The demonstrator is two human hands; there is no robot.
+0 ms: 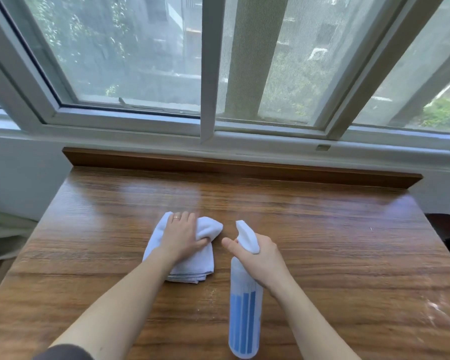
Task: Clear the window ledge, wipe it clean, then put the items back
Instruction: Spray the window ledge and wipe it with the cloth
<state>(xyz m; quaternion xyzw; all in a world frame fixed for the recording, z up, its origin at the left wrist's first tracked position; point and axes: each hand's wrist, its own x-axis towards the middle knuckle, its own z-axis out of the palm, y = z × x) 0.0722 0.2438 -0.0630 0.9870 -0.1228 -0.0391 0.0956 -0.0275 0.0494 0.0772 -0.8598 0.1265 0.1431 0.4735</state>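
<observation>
We look down on a big window [140, 55] filling the twelve o'clock side, its white frame running along a pale sill. Below it a wooden table [322, 242] spreads toward us, with a raised wooden ledge [244, 167] along its far edge at twelve o'clock; the top shines with glare, and faint specks show near its middle and at four o'clock.

Next in size, the bottle [244, 320] lies tilted in our grip at about five o'clock from the table's centre, its white spray head pointing toward twelve. It is translucent, and blue liquid fills its lower part, the part nearest us.

The cloth [185, 266], white and folded, lies on the table just at nine o'clock of the bottle, not touching it.

Our left hand [182, 235] presses on the cloth, fingers spread over its far end and thumb curled into a bunched fold. A ring [176, 217] sits on one finger.

Our right hand [257, 258] grips the neck of the bottle, thumb out toward the cloth.
</observation>
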